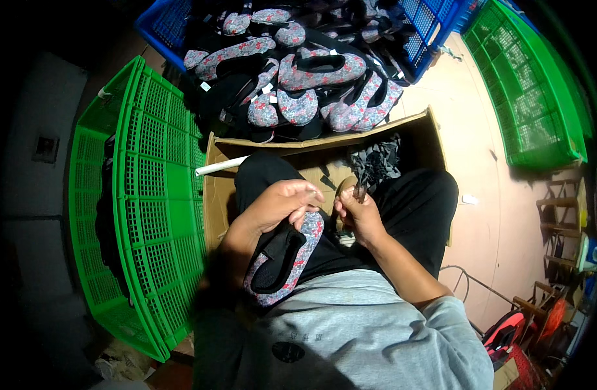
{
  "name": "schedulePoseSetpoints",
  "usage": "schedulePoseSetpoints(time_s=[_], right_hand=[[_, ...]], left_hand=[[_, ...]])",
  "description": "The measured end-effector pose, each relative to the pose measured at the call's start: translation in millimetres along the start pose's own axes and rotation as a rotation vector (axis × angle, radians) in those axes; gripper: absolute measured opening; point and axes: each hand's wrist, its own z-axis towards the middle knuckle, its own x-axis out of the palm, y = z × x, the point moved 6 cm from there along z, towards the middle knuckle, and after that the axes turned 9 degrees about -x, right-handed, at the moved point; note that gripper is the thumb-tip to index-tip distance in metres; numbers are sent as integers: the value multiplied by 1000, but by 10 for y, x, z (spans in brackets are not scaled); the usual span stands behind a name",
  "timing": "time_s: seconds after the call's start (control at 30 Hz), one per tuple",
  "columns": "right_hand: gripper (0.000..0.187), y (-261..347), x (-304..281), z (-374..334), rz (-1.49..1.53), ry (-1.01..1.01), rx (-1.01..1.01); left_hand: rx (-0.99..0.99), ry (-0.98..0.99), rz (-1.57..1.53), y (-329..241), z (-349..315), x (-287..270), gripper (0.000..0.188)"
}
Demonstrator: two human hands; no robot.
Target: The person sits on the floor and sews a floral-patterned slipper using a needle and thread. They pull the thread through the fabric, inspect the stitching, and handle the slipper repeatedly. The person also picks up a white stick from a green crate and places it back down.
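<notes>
1. Left hand [282, 205]: grip clamped over the toe end of a floral shoe upper [282, 260], fingers curled on top, thumb hidden under it. The upper lies on the person's lap, heel end toward the body.
2. Right hand [357, 214]: grip pinched on small dark snips [361, 190], blades pointing away from the body, just right of the upper's toe. Can't tell whether the blades are apart or together.
3. Step, as I read it: trimming at the toe edge of the upper.
4. Next move calls for a steady left hold and the blade tips brought square to the toe edge, clear of the left fingertips.
5. Beyond the upper: open cardboard box [415, 130]. Past that, a blue crate [428, 26] heaped with matching uppers.
6. Left of the upper: green crate [155, 195], tipped on its side.
</notes>
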Motion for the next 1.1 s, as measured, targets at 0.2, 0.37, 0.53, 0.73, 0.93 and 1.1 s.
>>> schedulePoseSetpoints(time_s=[0.2,0.37,0.53,0.73,0.93,1.1], right_hand=[[24,82,44,-26,-25,14,-64],[25,152,26,-36,-53,-5,-64],[25,194,-111,-1,-104,-53,-71],[40,313,-329,-30,-105,-110,-36],[47,51,-249,-295,-390,159,-32],[30,-233,-85,-373,-407,373,105]], left_hand=[[40,-135,667,-53,236,94,19],[314,-38,882,-1,283,120,13],[330,-15,811,-48,222,130,12],[336,-127,671,-41,129,46,11],[316,-153,543,-38,107,12,10],[344,-137,470,-57,104,12,9]])
